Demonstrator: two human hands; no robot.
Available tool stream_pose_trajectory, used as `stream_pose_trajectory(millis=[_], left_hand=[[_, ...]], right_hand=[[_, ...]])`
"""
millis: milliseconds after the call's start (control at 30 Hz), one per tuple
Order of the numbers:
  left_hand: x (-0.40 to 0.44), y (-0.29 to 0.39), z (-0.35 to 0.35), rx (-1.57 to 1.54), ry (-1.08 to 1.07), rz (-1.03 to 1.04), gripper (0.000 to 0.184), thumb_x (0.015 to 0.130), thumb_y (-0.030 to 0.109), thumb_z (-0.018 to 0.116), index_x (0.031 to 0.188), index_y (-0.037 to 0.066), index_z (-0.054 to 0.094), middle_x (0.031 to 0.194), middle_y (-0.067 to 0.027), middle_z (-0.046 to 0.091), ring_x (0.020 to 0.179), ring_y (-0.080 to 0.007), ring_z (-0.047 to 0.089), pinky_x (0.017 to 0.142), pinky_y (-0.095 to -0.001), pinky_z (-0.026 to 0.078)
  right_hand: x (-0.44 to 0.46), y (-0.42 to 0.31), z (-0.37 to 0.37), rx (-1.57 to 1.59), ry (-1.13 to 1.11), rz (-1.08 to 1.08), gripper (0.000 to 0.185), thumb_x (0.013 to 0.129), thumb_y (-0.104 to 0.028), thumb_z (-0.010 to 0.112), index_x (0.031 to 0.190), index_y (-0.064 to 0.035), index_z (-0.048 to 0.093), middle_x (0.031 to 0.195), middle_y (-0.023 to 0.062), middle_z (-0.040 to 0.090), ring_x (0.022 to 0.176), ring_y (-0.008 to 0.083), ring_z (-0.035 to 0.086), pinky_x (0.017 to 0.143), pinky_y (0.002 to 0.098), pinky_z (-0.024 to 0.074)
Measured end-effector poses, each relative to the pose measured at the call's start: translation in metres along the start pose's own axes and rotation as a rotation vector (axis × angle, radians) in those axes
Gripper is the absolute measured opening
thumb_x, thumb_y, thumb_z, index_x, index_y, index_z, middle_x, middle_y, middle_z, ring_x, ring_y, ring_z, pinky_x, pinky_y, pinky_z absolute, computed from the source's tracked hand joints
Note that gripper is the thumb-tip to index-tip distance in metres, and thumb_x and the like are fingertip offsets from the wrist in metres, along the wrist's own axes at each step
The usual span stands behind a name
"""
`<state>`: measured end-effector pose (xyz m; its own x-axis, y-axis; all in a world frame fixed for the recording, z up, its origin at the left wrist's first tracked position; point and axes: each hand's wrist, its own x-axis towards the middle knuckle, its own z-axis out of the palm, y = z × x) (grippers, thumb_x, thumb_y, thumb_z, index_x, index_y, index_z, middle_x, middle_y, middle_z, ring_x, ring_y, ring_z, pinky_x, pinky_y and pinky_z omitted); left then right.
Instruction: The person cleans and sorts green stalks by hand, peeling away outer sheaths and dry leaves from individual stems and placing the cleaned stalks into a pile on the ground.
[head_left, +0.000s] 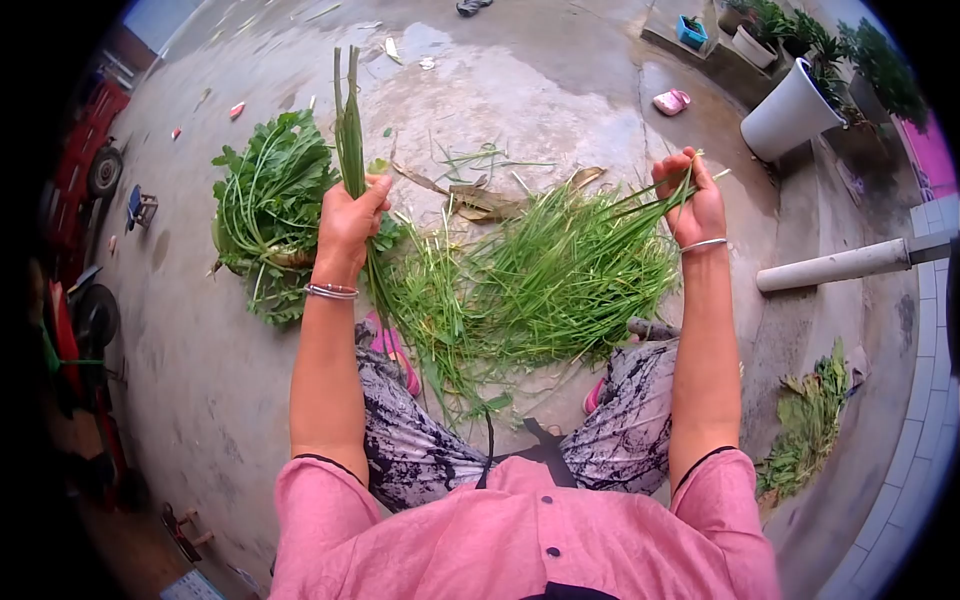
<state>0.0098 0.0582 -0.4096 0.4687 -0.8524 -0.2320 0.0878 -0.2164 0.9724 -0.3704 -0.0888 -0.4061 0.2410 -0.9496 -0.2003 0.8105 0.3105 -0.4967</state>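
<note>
My left hand (pixel 348 222) is closed round an upright bunch of long, thin, chive-like green stalks (pixel 349 135); their lower ends trail down toward my knee. Off to the right, my right hand (pixel 696 202) is raised with fingers curled on a few more chive-like stalks (pixel 655 206), which slant down to the left. Between my feet spreads a loose heap of the same green stalks (pixel 570 275), with paler bits (pixel 425 280) on its left side. Beside my left hand lies a large leafy green bundle (pixel 270 190), partly hidden by the wrist.
Dry brown leaves (pixel 485 203) lie behind the heap. Potted plants and a white pot (pixel 790 112) stand at the upper right, near a pink clog (pixel 671 102). A pale pipe (pixel 835 267) and wilted greens (pixel 808 420) are at right. Red vehicles (pixel 85 160) and a small stool (pixel 141 206) are at left.
</note>
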Motion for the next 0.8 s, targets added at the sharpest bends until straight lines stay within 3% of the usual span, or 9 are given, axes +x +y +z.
stream_pose_trajectory(millis=[67,300,433,500,633,800], left_hand=[[0.001,-0.002,0.0,0.059,0.0,0.017,0.019,0.082,0.02,0.064,0.092,0.004,0.062,0.059,0.0031,0.049,0.043,-0.0017,0.034,0.038,-0.0165,0.023],[-0.012,0.009,0.023,0.12,-0.018,0.062,0.014,0.082,0.017,0.063,0.091,0.006,0.063,0.058,0.0051,0.047,0.043,-0.0008,0.034,0.037,-0.016,0.023],[-0.022,0.008,0.044,0.023,-0.156,0.0,0.012,0.082,0.014,0.061,0.092,0.007,0.063,0.058,0.0059,0.045,0.045,-0.0003,0.035,0.037,-0.0153,0.022],[-0.035,0.007,0.06,-0.015,-0.387,-0.102,0.011,0.082,0.014,0.061,0.09,0.007,0.063,0.06,0.0051,0.047,0.045,-0.0007,0.036,0.038,-0.0152,0.023],[-0.062,0.001,0.096,-0.02,-0.586,-0.251,0.017,0.083,0.018,0.062,0.091,0.004,0.062,0.062,0.0041,0.047,0.044,-0.0022,0.035,0.039,-0.0168,0.026],[-0.071,-0.007,0.117,-0.106,-0.666,-0.298,0.022,0.083,0.02,0.063,0.092,0.0,0.06,0.063,0.0029,0.046,0.044,-0.003,0.034,0.039,-0.0185,0.024]], right_hand=[[0.0,-0.004,-0.004,0.033,0.04,-0.03,0.016,0.093,-0.016,0.042,0.095,-0.0035,0.051,0.075,0.0067,0.056,0.074,0.0202,0.057,0.083,0.042,0.0482],[0.008,-0.012,-0.018,0.23,-0.039,0.003,0.014,0.094,-0.014,0.04,0.095,-0.0018,0.047,0.068,0.0044,0.048,0.062,0.0158,0.05,0.073,0.035,0.0492],[0.01,-0.007,-0.013,0.208,0.075,-0.034,0.014,0.094,-0.014,0.039,0.094,-0.0013,0.046,0.065,0.0022,0.041,0.057,0.0128,0.043,0.066,0.0302,0.0467],[0.011,-0.003,-0.013,0.214,0.089,-0.033,0.014,0.094,-0.014,0.039,0.094,-0.0013,0.045,0.065,0.0019,0.041,0.056,0.012,0.041,0.064,0.0288,0.0458],[0.015,0.012,-0.01,0.199,0.092,-0.022,0.014,0.094,-0.015,0.039,0.094,-0.0017,0.044,0.064,0.0007,0.038,0.053,0.0105,0.037,0.058,0.0258,0.0429],[0.012,0.029,0.003,0.195,0.071,-0.001,0.015,0.095,-0.016,0.038,0.094,-0.0022,0.043,0.064,0.0001,0.037,0.051,0.0099,0.034,0.054,0.0246,0.0404]])
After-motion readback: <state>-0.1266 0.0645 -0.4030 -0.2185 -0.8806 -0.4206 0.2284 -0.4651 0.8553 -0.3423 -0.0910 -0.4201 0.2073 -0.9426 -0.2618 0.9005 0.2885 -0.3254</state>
